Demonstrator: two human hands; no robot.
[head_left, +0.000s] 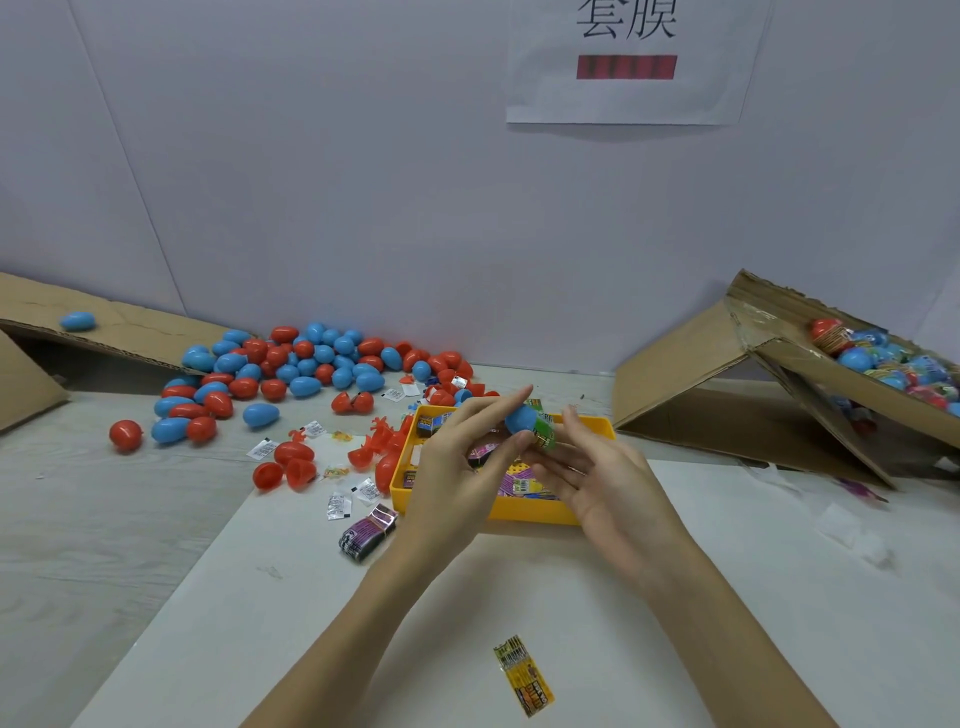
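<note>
Head view caught both hands raised just above the yellow tray, where a blue egg sat partly inside a green film sleeve. The left hand had its grip clamped on the egg, thumb below and forefinger stretched along the top, probably to steady the bare blue end while the film was fitted. The right hand had its grip apart, palm up, with fairly straight fingers against the sleeved end, seemingly to back it and ease the film along. More printed sleeves lay in the tray directly under the hands, likely so the next one was close by. A pile of loose red and blue eggs spread left of and beyond the tray as stock. A tilted cardboard box to the right of the tray held wrapped eggs, apparently the place for finished ones. A purple sleeve bundle lay just left of the tray, and one yellow sleeve lay flat on the desk, nearer the person than the tray.
</note>
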